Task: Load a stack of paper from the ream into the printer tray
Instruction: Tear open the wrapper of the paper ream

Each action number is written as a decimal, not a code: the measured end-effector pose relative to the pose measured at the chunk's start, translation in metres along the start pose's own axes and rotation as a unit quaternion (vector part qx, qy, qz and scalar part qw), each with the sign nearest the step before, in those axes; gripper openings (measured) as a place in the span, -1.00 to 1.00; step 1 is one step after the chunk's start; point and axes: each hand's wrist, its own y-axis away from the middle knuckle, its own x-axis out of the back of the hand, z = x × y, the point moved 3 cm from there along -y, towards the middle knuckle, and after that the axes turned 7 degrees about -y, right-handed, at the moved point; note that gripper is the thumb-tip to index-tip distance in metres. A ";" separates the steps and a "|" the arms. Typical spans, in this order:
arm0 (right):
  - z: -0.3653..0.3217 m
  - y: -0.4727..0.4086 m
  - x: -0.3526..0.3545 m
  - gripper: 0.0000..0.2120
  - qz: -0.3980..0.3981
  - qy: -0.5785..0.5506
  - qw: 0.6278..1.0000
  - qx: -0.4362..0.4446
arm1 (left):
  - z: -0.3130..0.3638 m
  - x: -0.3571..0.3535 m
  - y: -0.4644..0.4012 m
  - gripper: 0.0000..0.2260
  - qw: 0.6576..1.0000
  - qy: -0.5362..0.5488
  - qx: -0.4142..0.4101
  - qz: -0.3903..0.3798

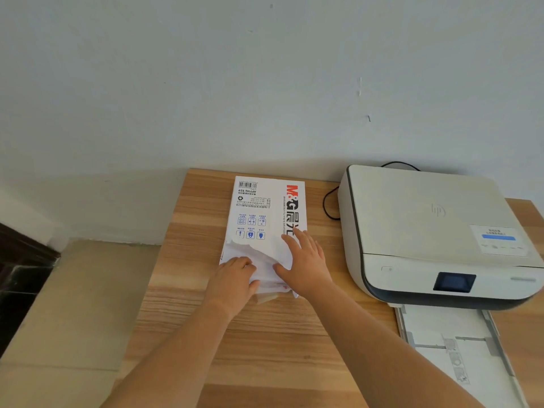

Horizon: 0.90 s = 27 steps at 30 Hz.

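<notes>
Near the table's [265, 348] back edge, left hand [232, 278] grips the ream's [265, 213] torn wrapper [262, 260]; right hand [306, 260] presses flat. Sheets may crease if pulled unevenly.

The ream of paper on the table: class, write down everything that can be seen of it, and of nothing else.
The ream of paper lies flat on the wooden table, left of the printer, its long side running away from the viewer. Its white wrapper carries a red and black logo, a barcode and small blue icons. The near end is torn open and crumpled. The left hand grips the torn wrapper there; the right hand rests flat on the ream with fingers spread. No sheets are out yet.
</notes>
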 end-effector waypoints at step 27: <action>-0.004 0.006 -0.004 -0.28 -0.022 -0.017 1.000 0.001 | -0.006 -0.023 -0.028 -0.69 0.984 -0.127 -0.070 -0.107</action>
